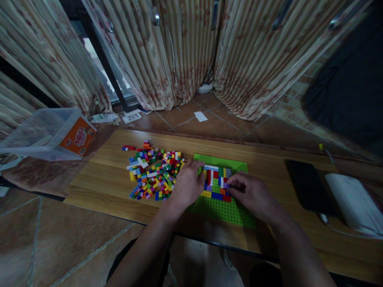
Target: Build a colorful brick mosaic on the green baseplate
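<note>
A flat structure of many-coloured toy bricks [215, 180] sits on a green studded baseplate [221, 213] on the wooden table. My right hand [254, 193] is at its right edge, thumb and forefinger closed on a small purple toy brick [226, 185]. This brick touches or nearly touches the structure; I cannot tell which. At the left edge lies my left hand [190, 181], palm down with fingers bent. A gap shows between its thumb and forefinger, which reach the structure's side, and no loose brick is visible in it. The hand covers part of the baseplate's left side.
Left of the baseplate lies a spread pile of loose bricks [157, 177]. A clear plastic bin [38, 131] with an orange label stands beyond the table's left end. On the right are a black phone [309, 187] with a cable and a white device [353, 203].
</note>
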### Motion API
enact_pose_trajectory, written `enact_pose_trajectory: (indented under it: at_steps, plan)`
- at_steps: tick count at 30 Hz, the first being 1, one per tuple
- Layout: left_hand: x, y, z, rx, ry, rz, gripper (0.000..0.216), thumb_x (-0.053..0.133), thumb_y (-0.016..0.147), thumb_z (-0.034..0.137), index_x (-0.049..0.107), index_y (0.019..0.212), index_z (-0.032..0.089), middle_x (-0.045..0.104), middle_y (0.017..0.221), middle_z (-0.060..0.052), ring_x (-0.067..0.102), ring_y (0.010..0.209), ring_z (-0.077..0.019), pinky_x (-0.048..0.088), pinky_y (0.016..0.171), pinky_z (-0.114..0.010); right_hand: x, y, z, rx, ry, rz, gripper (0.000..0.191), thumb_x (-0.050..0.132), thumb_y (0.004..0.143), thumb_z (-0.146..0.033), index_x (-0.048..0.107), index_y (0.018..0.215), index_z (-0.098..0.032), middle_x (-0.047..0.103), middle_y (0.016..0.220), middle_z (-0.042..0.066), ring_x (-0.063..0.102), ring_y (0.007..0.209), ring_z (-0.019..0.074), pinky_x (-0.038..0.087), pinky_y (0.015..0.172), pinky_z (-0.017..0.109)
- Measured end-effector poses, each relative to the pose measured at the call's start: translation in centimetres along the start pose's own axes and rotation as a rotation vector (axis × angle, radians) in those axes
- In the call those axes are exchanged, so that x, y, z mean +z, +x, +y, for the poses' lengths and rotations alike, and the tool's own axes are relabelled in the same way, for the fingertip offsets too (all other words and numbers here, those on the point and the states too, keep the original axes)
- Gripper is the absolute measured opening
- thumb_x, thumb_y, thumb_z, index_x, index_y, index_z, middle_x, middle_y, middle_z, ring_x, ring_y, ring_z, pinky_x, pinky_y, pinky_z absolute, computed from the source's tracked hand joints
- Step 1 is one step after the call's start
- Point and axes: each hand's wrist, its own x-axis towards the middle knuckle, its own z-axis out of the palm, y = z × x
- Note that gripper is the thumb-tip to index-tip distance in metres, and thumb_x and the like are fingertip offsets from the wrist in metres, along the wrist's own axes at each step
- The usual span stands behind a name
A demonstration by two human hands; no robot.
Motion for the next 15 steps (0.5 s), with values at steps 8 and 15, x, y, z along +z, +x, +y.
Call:
enact_pose_trajectory:
  at_steps: [8,15]
  plan:
    - [-0.2,0.0,0.0,-0.010,-0.019,-0.005,0.027,0.053,0.085,0.010,0.064,0.109,0.015,0.067,0.110,-0.011,0.064,0.105,-0.0219,0.050,0.099,-0.038,-0.5,-0.1,0.2,0.026,0.067,0.043,0.011,0.064,0.083,-0.032,0.067,0.089,-0.023,0.068,0.088,0.002,0.064,0.080,0.0179,0.048,0.074,0.031]
    - [-0.2,0.0,-0.1,-0.064,-0.109,0.001,0.030,0.048,0.084,0.006,0.065,0.107,0.014,0.071,0.106,-0.010,0.067,0.098,-0.0204,0.052,0.094,-0.035,1.5,2.9,-2.9,-0.086,0.109,0.138,0.011,0.062,0.083,-0.031,0.066,0.086,-0.021,0.066,0.082,0.002,0.061,0.076,0.0162,0.048,0.069,0.029]
